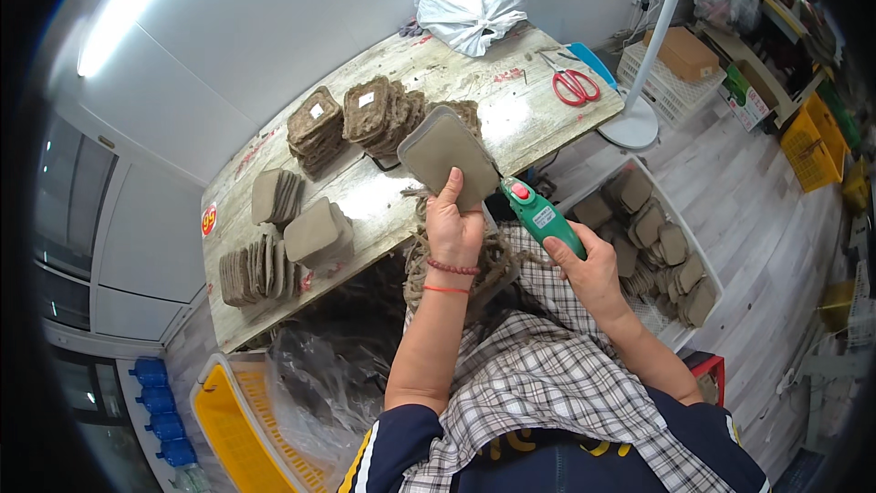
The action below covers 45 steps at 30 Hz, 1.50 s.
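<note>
My left hand (453,230) grips a grey-brown pad (445,148) with rounded corners by its lower edge, thumb on the flat face. A green hand-held electric cutter (546,216) with a red button is wrapped in my right hand (591,269). The cutter's tip is at the pad's right edge; whether they touch I cannot tell. Curly strips of trimmings (500,265) hang below my left hand over my lap. On the table beyond stand rough-edged brown pads in stacks (315,132). Smooth-edged pads (315,233) lie in several piles at the table's left.
The worn table (529,119) carries red-handled scissors (575,87) and a white plastic bag (470,14). A white crate (707,260) of pads stands at my right. At lower left is a yellow basket (224,411) beside clear plastic sheeting (328,393). A white fan (662,36) stands behind.
</note>
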Each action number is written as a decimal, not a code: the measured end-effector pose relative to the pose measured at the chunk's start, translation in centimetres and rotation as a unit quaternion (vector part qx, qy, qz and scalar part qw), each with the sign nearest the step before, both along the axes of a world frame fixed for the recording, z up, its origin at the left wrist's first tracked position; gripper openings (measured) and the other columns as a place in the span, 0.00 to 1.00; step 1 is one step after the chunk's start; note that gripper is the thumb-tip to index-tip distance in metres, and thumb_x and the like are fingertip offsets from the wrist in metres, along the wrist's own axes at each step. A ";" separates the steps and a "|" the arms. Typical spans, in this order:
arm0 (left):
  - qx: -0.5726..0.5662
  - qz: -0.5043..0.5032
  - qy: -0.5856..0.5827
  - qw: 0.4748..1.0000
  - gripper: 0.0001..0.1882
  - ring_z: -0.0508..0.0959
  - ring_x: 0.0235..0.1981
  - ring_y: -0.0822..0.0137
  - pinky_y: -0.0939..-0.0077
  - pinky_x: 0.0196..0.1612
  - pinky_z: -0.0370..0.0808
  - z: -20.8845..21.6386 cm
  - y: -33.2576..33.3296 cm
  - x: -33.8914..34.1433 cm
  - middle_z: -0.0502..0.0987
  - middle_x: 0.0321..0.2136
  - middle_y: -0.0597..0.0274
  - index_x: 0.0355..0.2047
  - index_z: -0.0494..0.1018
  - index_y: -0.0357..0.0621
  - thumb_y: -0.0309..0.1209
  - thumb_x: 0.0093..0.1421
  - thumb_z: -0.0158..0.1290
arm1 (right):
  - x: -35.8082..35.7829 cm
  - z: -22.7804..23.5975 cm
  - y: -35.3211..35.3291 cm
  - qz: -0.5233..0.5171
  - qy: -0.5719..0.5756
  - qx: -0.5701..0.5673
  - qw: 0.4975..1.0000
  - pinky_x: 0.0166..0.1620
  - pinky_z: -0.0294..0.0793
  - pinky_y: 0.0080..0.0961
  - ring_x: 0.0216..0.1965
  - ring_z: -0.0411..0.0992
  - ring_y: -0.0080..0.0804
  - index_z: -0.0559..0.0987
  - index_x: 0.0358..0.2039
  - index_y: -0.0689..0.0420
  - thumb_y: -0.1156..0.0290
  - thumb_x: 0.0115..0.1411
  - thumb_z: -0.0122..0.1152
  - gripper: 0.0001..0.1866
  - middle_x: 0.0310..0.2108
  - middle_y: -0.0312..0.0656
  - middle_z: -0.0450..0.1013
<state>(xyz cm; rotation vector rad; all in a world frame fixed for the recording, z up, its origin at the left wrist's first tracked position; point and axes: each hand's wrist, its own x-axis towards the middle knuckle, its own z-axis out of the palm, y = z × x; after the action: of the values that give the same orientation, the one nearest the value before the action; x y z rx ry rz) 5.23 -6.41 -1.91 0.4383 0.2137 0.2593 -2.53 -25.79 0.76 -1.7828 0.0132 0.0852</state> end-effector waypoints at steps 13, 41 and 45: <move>0.049 -0.116 0.004 0.992 0.17 0.76 0.50 0.63 0.63 0.55 0.74 -1.6 -1.4 -2.5 0.74 0.49 0.61 0.53 0.67 0.41 0.22 0.63 0.51 | 1.2 1.4 -0.4 0.003 -0.006 0.056 0.998 0.29 0.70 0.16 0.25 0.69 0.16 0.77 0.46 0.64 0.54 0.58 0.65 0.26 0.27 0.35 0.75; 0.373 -0.366 0.121 0.844 0.21 0.80 0.39 0.70 0.74 0.43 0.78 0.8 5.8 -4.3 0.79 0.41 0.59 0.50 0.71 0.35 0.16 0.55 0.55 | 2.0 0.5 -3.5 0.124 -0.043 -0.091 0.987 0.33 0.71 0.19 0.28 0.72 0.18 0.77 0.46 0.63 0.60 0.56 0.67 0.23 0.28 0.36 0.77; 0.402 -0.403 0.147 0.809 0.20 0.79 0.37 0.72 0.76 0.40 0.78 1.5 6.2 -4.3 0.78 0.40 0.60 0.49 0.71 0.36 0.16 0.55 0.55 | 2.8 0.4 -3.2 0.146 0.026 -0.021 0.989 0.31 0.71 0.18 0.26 0.71 0.17 0.78 0.45 0.63 0.57 0.57 0.66 0.23 0.27 0.35 0.76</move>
<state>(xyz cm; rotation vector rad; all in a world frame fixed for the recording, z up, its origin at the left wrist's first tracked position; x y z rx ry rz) 0.98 -0.21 -0.44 1.3746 0.1938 -0.6034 0.27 -29.03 1.13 -1.8142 -0.2111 0.3448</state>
